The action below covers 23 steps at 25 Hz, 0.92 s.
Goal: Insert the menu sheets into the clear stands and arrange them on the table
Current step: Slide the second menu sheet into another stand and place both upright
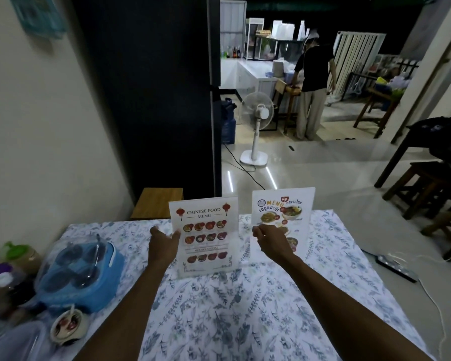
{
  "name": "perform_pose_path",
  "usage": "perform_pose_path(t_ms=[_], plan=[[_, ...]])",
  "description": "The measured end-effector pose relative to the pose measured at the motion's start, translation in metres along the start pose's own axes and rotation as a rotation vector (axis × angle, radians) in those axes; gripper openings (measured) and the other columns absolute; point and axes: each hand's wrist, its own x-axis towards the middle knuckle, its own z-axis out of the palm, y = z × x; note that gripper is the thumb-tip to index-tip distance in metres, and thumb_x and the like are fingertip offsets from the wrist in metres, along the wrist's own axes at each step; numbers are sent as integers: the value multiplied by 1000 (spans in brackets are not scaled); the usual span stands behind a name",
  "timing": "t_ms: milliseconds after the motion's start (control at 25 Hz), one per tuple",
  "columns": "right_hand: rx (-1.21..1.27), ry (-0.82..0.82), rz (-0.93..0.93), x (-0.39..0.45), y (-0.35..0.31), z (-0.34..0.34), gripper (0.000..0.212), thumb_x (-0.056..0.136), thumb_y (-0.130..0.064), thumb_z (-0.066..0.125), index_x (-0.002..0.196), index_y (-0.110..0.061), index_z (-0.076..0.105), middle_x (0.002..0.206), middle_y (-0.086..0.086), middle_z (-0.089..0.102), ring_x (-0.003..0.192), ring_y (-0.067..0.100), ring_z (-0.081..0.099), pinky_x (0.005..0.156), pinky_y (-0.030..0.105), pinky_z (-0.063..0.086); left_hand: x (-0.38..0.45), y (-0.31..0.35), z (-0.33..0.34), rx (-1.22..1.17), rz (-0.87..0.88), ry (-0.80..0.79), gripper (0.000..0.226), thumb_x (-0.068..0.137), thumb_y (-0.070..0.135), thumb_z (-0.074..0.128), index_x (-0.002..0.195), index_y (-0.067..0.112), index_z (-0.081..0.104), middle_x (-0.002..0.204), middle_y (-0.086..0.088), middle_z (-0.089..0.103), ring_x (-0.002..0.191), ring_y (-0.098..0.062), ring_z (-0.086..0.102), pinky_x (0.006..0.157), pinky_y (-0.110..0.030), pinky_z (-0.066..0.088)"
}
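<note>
Two clear stands with menu sheets inside stand upright on the floral tablecloth (245, 308). The left one, the Chinese food menu stand (206, 238), has red dish pictures. My left hand (164, 242) grips its left edge. The right one, the Thai menu stand (287, 214), is taller in view and sits farther back. My right hand (267, 239) pinches its lower left edge. Both stands face me, side by side with a narrow gap between them.
A blue condiment caddy with a clear lid (81, 272), jars (18, 254) and a small bowl (68, 325) crowd the table's left side. A wooden stool (159, 201) stands behind the table. A fan (255, 121), a person (313, 82) and stools (432, 186) are beyond.
</note>
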Motion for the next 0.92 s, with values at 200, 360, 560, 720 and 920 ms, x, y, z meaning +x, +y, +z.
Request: perform_pose_path(t_ms=[200,360,560,720,920], plan=[[-33,-47,-22,-29,31,-20,41,100,-29,43,78,-1,65,72,14,68,67,29,64,68,41,51,-59,-1,28,142,164,21,47,89,31,65,125,7,46,125,-16,62,109,-34,62,81,-37,49],[8,-55,3,-54,66,-32,37,99,-29,47,81,-1,65,76,14,69,70,31,64,69,40,51,-100,-7,66,195,203,-77,44,90,33,65,123,9,49,122,-11,64,107,-28,63,82,-35,51],[25,-41,99,-63,113,-51,28,97,-29,51,95,-6,68,93,13,72,87,31,66,78,40,51,-109,7,121,202,244,-220,46,89,35,66,123,9,48,124,-12,62,109,-27,62,87,-39,53],[34,5,221,-52,150,-65,25,94,-29,59,110,-12,67,103,11,74,93,24,68,74,28,48,-102,14,173,185,177,-387,61,90,37,64,138,9,40,139,-14,54,122,-29,56,92,-37,49],[68,57,337,-18,178,-61,52,82,-30,75,124,-7,54,116,13,67,105,28,64,82,32,49,-77,8,227,172,94,-413,88,91,38,63,154,5,10,160,-17,25,143,-32,33,114,-41,33]])
